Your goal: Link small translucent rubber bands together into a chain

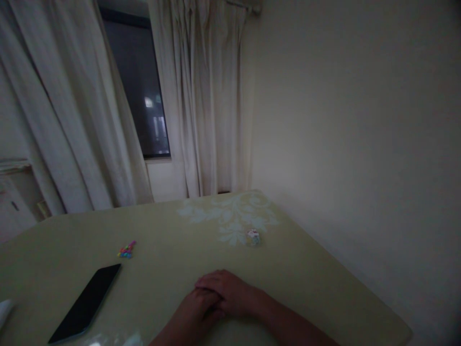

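Observation:
My right hand (230, 291) lies folded over my left hand (198, 307) near the table's front, its fingers wrapped across the back of the left one. The left hand's fingers are curled and mostly covered by the right. I see no object in either hand. Beyond them and to the right sits a small clear packet (253, 237) with pale and reddish bits, too blurred to name. A little pile of bright beadlike pieces (126, 251) in pink, yellow, green and blue rests to the left. Closer on that side is a black smartphone (86, 302), screen up.
The yellow-green table (162, 254) has a white leaf pattern at its far end. A plain wall (342, 120) runs along its right edge. Curtains (212, 105) flank a dark window (135, 81) behind. A white object (4, 310) is cut off at left, below a cabinet (16, 202).

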Demonstrator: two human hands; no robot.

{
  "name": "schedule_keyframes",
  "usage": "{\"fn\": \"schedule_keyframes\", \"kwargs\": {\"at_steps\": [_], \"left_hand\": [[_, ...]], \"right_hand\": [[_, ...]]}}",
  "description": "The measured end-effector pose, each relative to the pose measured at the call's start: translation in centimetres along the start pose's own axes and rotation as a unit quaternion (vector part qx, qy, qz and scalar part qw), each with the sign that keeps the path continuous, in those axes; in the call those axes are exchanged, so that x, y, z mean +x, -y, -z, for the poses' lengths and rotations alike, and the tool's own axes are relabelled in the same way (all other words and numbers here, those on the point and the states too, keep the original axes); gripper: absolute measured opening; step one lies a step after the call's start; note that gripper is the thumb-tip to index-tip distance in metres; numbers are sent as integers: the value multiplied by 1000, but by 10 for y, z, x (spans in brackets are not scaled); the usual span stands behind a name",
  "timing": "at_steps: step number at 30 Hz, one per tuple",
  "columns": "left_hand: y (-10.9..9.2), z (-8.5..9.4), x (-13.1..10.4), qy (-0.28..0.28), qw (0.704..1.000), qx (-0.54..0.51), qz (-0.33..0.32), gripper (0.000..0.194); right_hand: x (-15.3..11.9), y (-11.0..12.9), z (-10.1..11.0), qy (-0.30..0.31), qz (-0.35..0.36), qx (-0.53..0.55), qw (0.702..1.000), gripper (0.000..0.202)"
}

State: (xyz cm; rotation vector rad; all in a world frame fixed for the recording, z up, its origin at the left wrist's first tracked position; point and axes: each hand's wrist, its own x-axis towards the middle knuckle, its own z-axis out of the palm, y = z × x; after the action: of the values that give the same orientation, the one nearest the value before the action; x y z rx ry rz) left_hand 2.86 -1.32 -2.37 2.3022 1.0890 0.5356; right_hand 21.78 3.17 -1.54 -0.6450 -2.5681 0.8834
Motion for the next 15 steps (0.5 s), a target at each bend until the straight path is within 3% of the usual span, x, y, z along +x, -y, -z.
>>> {"fn": "schedule_keyframes", "kwargs": {"at_steps": [15], "left_hand": [[-4,2,1,7,1000,-12,5,20]], "right_hand": [[0,0,0,0,-6,4,1000,72]]}}
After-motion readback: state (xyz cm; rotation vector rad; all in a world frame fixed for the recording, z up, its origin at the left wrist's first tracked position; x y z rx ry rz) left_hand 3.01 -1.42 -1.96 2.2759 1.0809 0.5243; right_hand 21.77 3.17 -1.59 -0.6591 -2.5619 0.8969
